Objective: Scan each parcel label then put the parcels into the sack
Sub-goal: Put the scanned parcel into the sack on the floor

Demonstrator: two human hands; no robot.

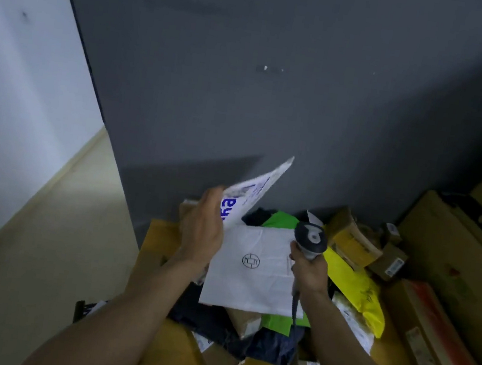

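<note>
My left hand (201,229) holds a flat white mailer with blue lettering (252,191), tilted up on edge above the pile. My right hand (309,272) grips a grey handheld scanner (310,239), its head pointing up toward the mailer. Below both hands lies a white poly parcel with a round black logo (252,272) on top of a heap of parcels. No sack can be made out in this view.
The heap holds a yellow bag (356,286), green bags (282,221), dark blue bags (215,321) and small cardboard boxes (351,242) on a wooden table (171,354). Large cartons (453,259) stand at the right. A dark grey wall (245,91) rises behind.
</note>
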